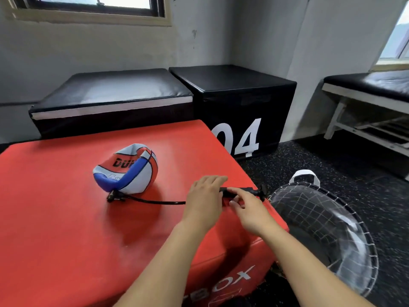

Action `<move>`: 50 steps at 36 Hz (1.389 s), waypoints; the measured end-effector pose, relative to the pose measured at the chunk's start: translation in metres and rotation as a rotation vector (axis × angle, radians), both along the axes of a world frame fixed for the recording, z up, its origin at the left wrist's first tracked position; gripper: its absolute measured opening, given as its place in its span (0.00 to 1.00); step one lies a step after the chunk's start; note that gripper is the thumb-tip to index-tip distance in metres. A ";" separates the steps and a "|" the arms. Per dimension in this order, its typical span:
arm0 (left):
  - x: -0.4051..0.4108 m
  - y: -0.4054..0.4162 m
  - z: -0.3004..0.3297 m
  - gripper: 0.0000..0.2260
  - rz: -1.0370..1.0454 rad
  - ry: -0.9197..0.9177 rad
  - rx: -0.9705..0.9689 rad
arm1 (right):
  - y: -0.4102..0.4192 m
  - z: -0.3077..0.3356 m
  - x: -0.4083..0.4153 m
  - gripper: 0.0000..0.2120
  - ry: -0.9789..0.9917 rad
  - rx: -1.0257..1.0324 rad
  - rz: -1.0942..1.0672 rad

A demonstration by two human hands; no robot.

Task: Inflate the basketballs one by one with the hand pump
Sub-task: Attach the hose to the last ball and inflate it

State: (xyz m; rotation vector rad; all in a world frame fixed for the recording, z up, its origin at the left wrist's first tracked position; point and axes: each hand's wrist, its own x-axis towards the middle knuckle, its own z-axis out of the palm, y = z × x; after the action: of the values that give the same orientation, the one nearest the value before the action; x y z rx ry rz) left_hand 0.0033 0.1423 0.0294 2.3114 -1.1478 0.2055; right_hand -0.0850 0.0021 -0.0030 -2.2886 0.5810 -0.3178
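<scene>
— Pump position? Slim black hand pump point(240, 192) lies lengthwise along the red padded box's point(55, 218) right edge, left hand point(204, 199) and right hand point(249, 210) gripping it.

— Ball? Crumpled red, white and blue basketball point(130, 169) sits left of both hands, mid-surface, joined by the black hose point(155, 201); left hand nearer.

Both bare forearms reaching forward, close together. Left hand point(204, 196) palm down with fingers curled over; right hand point(249, 212) just beside it, fingertips pinching.
</scene>
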 end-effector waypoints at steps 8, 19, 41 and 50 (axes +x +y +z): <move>-0.011 -0.044 -0.025 0.26 -0.059 -0.077 0.232 | -0.044 0.015 -0.057 0.14 -0.184 -0.088 -0.180; -0.035 -0.027 -0.009 0.16 -0.066 -0.022 0.076 | -0.034 0.038 -0.108 0.24 -0.210 0.110 -0.063; -0.108 0.058 0.025 0.17 -0.243 0.423 -0.512 | 0.059 0.135 -0.147 0.21 -0.197 -0.224 0.197; -0.112 0.071 0.035 0.13 -0.237 0.553 -0.612 | 0.064 0.149 -0.122 0.20 -0.098 -0.407 0.248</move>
State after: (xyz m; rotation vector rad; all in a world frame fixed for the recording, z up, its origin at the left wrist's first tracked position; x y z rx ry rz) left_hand -0.1087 0.2132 0.0648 1.5402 -0.8966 -0.1502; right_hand -0.2072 0.0659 0.1463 -2.6814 0.1879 -0.4564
